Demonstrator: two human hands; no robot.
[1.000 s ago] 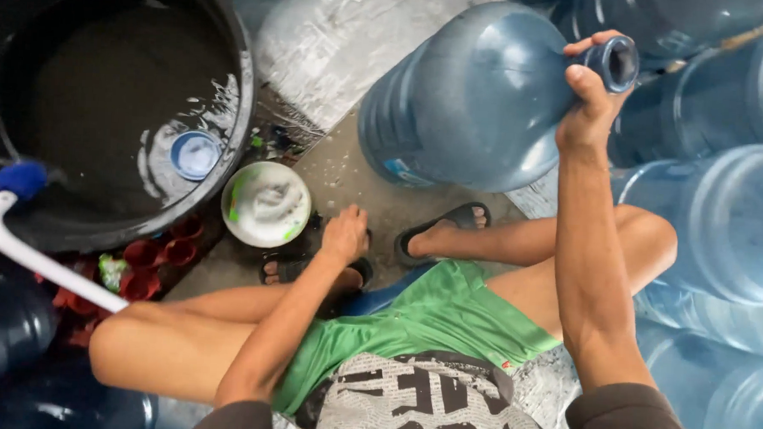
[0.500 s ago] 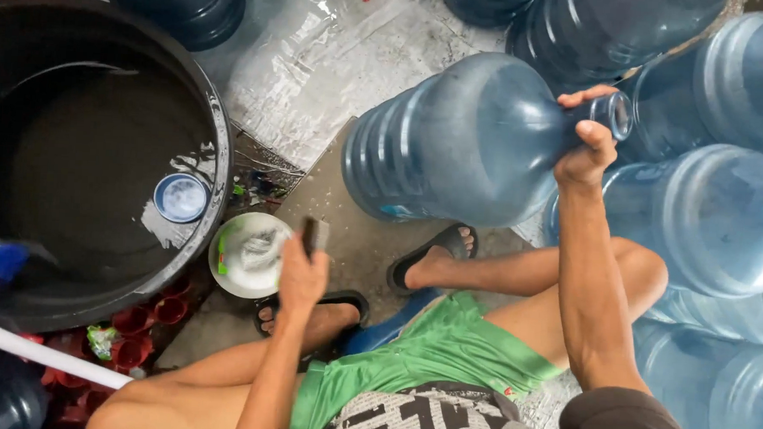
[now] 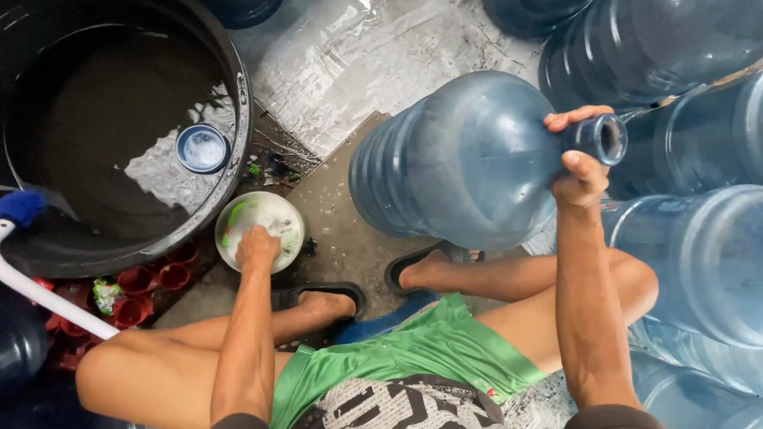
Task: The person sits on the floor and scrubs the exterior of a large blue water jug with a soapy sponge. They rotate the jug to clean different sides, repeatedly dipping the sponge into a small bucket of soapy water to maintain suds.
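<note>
Nearest: person squatting low, green shorts (image 3: 410, 353), feet in dark sandals (image 3: 331, 300) on wet concrete floor (image 3: 346, 230). Left hand (image 3: 258, 248) now down in the small white bowl (image 3: 261, 220) just in front of the left foot, fingers bent over smth greenish inside; can't tell if it's gripping or just pressing. Half a sec ago that hand was lifted above the bowl w/ a dark object, so it's gone back into the bowl, prob. for soap or a scrubber. Right hand (image 3: 579, 167) clenched round the neck of the big blue water jug (image 3: 478, 159), held tipped on its side, mouth to the right, above the right foot. Jug barely shifted vs before. Left, farther: black tub (image 3: 225, 70) w/ water, blue cup (image 3: 203, 147) floating. White pipe (image 3: 27, 280) near left. More blue jugs (image 3: 706, 254) stacked right & far
</note>
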